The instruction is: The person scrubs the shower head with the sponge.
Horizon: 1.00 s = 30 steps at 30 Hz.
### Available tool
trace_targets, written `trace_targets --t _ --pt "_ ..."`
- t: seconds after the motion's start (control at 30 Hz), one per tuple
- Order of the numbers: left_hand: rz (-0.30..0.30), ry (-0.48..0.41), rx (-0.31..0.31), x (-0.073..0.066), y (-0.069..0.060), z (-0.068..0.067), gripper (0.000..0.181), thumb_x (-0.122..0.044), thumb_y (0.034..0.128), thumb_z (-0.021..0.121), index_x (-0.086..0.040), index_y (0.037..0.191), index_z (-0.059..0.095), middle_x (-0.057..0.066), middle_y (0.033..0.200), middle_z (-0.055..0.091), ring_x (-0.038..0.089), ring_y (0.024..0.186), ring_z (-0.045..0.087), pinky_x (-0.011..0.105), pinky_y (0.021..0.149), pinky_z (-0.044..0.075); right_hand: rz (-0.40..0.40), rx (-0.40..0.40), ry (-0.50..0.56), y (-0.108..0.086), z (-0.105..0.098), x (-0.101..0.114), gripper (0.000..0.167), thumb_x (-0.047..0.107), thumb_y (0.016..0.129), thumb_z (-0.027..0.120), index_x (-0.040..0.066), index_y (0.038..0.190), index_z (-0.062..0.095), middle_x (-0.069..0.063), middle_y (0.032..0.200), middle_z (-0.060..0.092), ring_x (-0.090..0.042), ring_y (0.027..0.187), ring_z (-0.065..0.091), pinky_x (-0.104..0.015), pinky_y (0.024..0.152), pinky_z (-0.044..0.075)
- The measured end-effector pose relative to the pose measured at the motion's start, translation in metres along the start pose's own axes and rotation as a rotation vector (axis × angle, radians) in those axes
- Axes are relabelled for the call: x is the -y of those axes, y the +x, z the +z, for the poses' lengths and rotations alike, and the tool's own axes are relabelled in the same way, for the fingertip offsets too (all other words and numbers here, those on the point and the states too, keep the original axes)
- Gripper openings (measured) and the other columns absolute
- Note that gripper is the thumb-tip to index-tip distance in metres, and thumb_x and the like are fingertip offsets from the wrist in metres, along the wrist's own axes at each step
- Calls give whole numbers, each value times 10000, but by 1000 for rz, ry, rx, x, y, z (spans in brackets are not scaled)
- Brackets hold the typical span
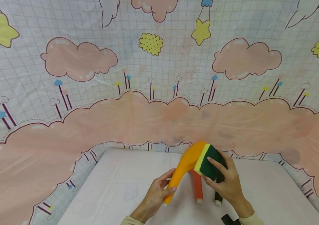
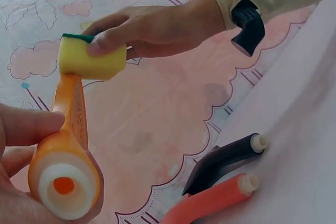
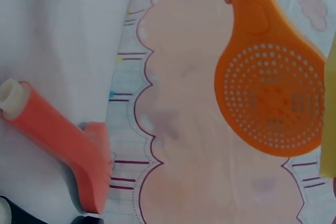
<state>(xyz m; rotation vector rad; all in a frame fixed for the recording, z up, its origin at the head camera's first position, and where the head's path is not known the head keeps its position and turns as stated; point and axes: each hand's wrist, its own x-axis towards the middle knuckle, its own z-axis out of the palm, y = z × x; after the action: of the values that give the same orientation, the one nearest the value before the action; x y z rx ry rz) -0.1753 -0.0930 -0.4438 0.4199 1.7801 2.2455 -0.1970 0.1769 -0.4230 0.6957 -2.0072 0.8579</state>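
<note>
An orange shower head (image 1: 179,170) is raised over the white table, its handle gripped by my left hand (image 1: 154,191). The handle's hollow end with a white ring (image 2: 47,187) faces the left wrist camera. My right hand (image 1: 230,182) holds a yellow and green sponge (image 1: 211,164), fingers and thumb on its sides. In the head view the yellow side lies at the shower head's upper part; in the left wrist view the two appear to touch. The perforated spray face (image 3: 270,98) shows in the right wrist view, with the sponge's yellow edge (image 3: 329,114) beside it.
A red shower head (image 1: 198,187) and a black shower head (image 1: 218,198) lie side by side on the white table (image 1: 114,187), behind the raised one. A black device (image 2: 248,27) is on the right wrist. Cloud-patterned cloth (image 1: 148,122) surrounds the table.
</note>
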Motion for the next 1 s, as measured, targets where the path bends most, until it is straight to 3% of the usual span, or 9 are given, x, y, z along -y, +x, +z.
trace_targets --t 0.07,0.17,0.37,0.57,0.77,0.9,1.0 --pt "0 23 3 0 -1 -1 649 3 885 665 -51 1483 419 84 1310 514 178 1081 509 246 850 495 47 14 51 0 -3 -3 599 195 684 890 116 1237 675 -208 1489 424 -91 1333 401 -53 997 345" --pt "7 46 16 0 -4 -3 645 12 887 657 -49 1483 419 129 1378 505 178 1096 511 249 852 504 103 25 121 1 -8 -5 697 -24 582 878 75 1238 666 -192 1500 414 -13 1319 395 -55 977 371" --pt "44 120 57 0 -7 -9 637 -42 893 681 -33 1476 424 202 1445 454 165 1125 505 200 877 516 161 52 247 1 -14 -13 658 -113 651 796 3 1274 619 -75 1528 401 -4 1282 425 -73 958 415" --pt "56 207 71 0 -11 -14 606 -104 904 690 -80 1464 461 193 1354 499 184 1131 493 179 909 501 220 97 462 0 -18 -23 580 -184 762 655 -76 1319 537 61 1529 378 -12 1300 427 -80 1023 383" --pt "80 260 90 -2 -17 -16 601 -56 883 690 -93 1448 488 191 1330 511 189 1111 492 171 952 480 257 109 657 -4 -18 -35 517 -200 829 551 -118 1335 488 57 1481 430 12 1271 484 -88 1015 401" --pt "85 260 88 -2 -18 -16 598 -44 882 687 -87 1445 491 201 1341 508 180 1103 494 168 960 477 274 109 687 -7 -16 -37 513 -197 845 541 -126 1348 465 85 1488 426 19 1293 478 -90 1021 396" --pt "96 264 79 -1 -17 -15 597 -53 887 688 -73 1448 483 213 1333 510 165 1096 499 167 959 480 297 84 604 -7 -13 -32 527 -194 826 576 -120 1339 482 115 1497 398 25 1285 463 -75 1011 394"
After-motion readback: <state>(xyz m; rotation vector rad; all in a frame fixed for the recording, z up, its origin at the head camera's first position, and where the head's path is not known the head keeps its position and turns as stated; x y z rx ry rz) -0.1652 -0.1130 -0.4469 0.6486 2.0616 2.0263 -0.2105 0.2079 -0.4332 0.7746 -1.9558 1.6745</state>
